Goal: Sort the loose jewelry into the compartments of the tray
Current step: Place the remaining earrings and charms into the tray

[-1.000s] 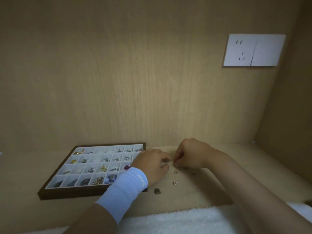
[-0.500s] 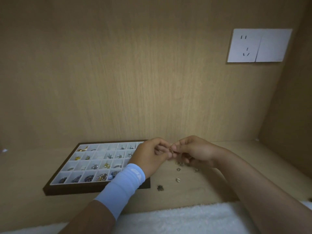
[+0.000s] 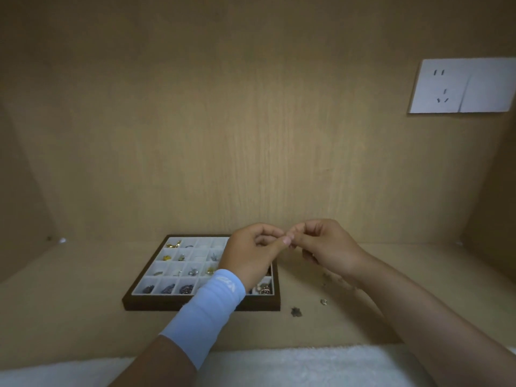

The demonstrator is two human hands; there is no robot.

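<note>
Two hands, my left hand (image 3: 252,254) and right hand (image 3: 328,247), meet fingertip to fingertip near the right edge of the dark-framed tray of white compartments (image 3: 201,305), fingers curled in a pinch; whether a piece lies between them I cannot tell. On the pale wooden desk (image 3: 83,303), right of the tray, lie small loose metal jewelry pieces (image 3: 296,312).

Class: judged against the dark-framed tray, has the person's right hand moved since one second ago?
Yes. The right hand has lifted off the light wooden shelf to meet the left hand by the far right corner of the dark-framed white compartment tray.
</note>
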